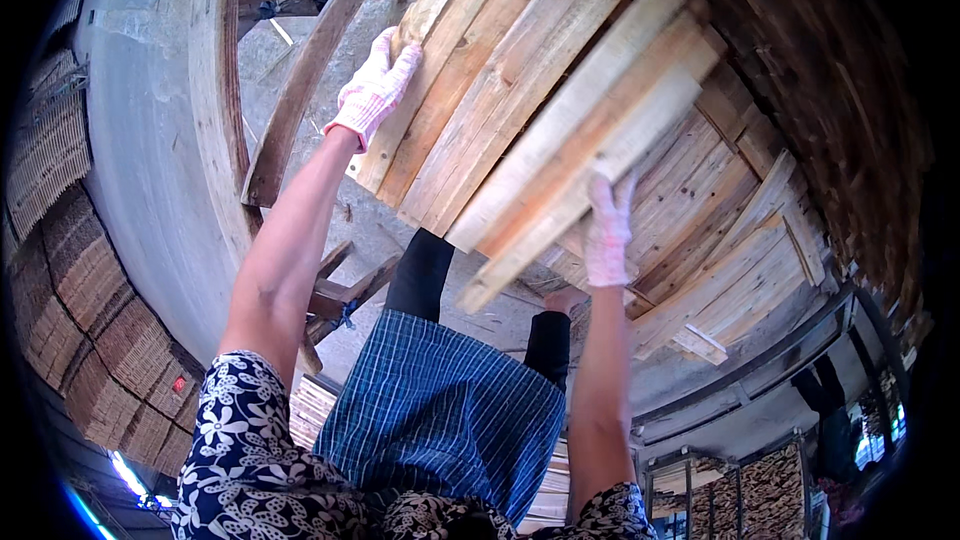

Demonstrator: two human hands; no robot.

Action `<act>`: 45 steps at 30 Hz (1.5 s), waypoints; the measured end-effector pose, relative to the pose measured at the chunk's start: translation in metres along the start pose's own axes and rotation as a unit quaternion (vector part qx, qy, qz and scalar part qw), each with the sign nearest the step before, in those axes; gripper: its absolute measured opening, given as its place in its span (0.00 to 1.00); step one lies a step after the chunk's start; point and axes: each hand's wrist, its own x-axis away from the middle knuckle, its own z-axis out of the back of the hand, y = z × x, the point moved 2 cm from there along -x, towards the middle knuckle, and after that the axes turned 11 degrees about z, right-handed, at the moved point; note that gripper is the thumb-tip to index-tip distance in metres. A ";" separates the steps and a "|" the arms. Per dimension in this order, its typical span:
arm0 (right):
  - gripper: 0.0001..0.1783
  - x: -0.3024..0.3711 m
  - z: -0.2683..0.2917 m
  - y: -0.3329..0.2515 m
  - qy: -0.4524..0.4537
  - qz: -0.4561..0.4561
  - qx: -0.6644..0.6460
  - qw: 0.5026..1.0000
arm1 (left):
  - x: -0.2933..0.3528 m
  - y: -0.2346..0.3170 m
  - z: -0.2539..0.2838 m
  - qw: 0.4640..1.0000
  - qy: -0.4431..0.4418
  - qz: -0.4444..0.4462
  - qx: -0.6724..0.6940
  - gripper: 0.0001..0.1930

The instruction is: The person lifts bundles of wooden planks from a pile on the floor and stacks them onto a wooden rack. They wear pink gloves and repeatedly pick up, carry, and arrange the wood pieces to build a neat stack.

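A row of pale wooden boards [505, 75] lies side by side in front of me, slanting from lower left to upper right. My left hand [378, 90], in a pinkish-white knit glove, closes on the outer left edge of this row. On the right, several wooden boards [590, 135] are smeared by motion, and a dark gap parts them from the rest. My right hand [608, 235], gloved alike, grips the outermost of these at its right edge; part of its fingers is behind the wood.
Stacked wooden boards [700, 200] lie on the floor to the right. Timber frames [305, 90] tied with blue cord stand at the left. Large stacks of wood [100, 340] line the left side, and a dark stack [810, 60] rises far right. Metal racks [740, 490] stand lower right.
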 end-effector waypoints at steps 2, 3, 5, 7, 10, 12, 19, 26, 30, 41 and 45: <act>0.46 -0.008 -0.014 0.006 -0.042 0.037 0.017 0.998 | -0.004 -0.003 0.000 1.000 -0.007 0.007 -0.004 0.39; 0.47 -0.012 -0.017 -0.002 -0.042 0.015 -0.011 0.999 | -0.001 -0.001 0.001 1.000 -0.004 0.002 -0.002 0.39; 0.48 -0.012 -0.022 -0.017 -0.027 0.017 0.070 0.997 | 0.008 0.003 0.001 1.000 0.000 -0.010 0.001 0.39; 0.50 -0.010 -0.035 -0.039 0.000 0.070 0.286 0.956 | 0.001 -0.006 -0.001 0.999 -0.019 -0.015 0.038 0.38; 0.53 -0.007 -0.090 -0.055 0.089 0.024 0.420 0.903 | -0.008 -0.018 -0.005 0.998 -0.037 -0.022 0.055 0.38; 0.56 -0.011 -0.099 -0.059 0.106 -0.050 0.437 0.892 | -0.004 -0.014 -0.002 0.997 -0.051 -0.015 0.057 0.37; 0.55 -0.012 0.012 -0.046 0.121 0.107 0.387 0.908 | -0.004 -0.018 -0.002 0.996 -0.054 -0.031 0.062 0.37; 0.45 -0.062 -0.016 -0.057 0.136 0.078 0.451 0.879 | -0.022 -0.032 0.000 0.998 0.001 -0.056 0.006 0.38; 0.47 -0.080 -0.044 -0.057 0.121 -0.003 0.372 0.920 | -0.031 -0.034 -0.005 1.000 -0.006 -0.024 0.013 0.44; 0.62 0.026 0.242 -0.037 0.171 -0.114 0.632 0.748 | -0.057 -0.049 -0.009 0.998 -0.006 -0.066 -0.008 0.48; 0.64 0.048 0.279 -0.005 0.170 -0.043 0.517 0.838 | -0.063 -0.052 -0.004 0.998 0.011 -0.054 -0.009 0.50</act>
